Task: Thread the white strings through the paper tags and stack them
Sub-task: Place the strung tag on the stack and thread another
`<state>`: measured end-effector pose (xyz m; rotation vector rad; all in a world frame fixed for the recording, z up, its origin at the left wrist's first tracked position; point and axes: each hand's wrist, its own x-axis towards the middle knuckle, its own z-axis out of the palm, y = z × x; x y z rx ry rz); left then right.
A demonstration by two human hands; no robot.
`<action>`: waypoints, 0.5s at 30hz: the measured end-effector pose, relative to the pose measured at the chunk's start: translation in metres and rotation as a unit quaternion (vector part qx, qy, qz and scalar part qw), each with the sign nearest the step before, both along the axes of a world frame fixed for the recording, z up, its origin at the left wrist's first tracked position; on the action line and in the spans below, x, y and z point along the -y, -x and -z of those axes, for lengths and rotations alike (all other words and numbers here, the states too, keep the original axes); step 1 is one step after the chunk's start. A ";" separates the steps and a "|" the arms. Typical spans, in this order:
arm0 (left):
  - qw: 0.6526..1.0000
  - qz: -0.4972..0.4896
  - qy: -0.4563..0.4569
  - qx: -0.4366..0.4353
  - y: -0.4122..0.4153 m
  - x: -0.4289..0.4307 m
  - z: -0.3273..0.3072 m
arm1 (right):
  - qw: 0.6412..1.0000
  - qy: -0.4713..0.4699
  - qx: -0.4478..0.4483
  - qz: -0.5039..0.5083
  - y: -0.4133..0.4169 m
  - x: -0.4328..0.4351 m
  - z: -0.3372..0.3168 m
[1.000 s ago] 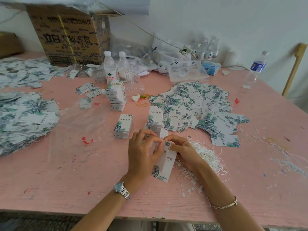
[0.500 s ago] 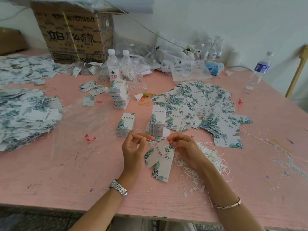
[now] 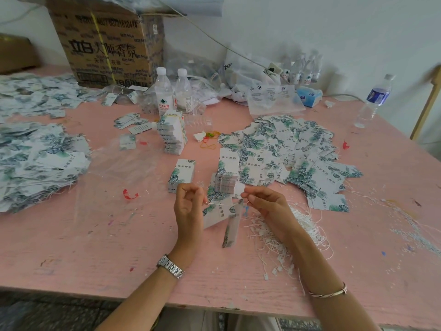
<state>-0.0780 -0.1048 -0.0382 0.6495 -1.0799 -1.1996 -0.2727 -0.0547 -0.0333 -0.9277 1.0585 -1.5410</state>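
My left hand [image 3: 188, 206] and my right hand [image 3: 267, 204] each pinch an end of a white string [image 3: 222, 203] stretched between them above the pink table [image 3: 95, 247]. Two leaf-printed paper tags hang from that string: one [image 3: 216, 212] faces me, the other [image 3: 231, 229] dangles edge-on. A tangle of loose white strings [image 3: 286, 232] lies under my right wrist. Small neat stacks of tags [image 3: 181, 175] [image 3: 228, 174] stand just beyond my hands. A wide spread of loose tags [image 3: 291, 149] covers the table behind them.
A taller tag stack [image 3: 173, 134] stands near two water bottles [image 3: 173, 91]. Heaps of tags with strings [image 3: 35, 158] fill the left side. A cardboard box [image 3: 107, 44], plastic bags [image 3: 262, 77], a tissue pack [image 3: 309, 96] and another bottle [image 3: 373, 101] line the back.
My hands have drawn apart, pulling the string taut. The two tags, first held together between my hands, now hang loose from the string and one has swung edge-on.
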 end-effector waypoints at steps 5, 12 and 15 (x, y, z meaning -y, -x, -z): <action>1.000 -0.002 -0.007 0.028 0.002 -0.001 0.000 | 0.999 -0.006 -0.049 -0.008 -0.001 0.000 0.001; 0.998 0.028 0.011 0.053 0.004 -0.004 -0.003 | 0.995 -0.006 -0.081 0.050 -0.006 0.000 -0.001; 0.994 0.053 0.013 0.093 0.004 -0.003 0.001 | 0.995 0.002 -0.084 0.047 -0.007 -0.001 -0.001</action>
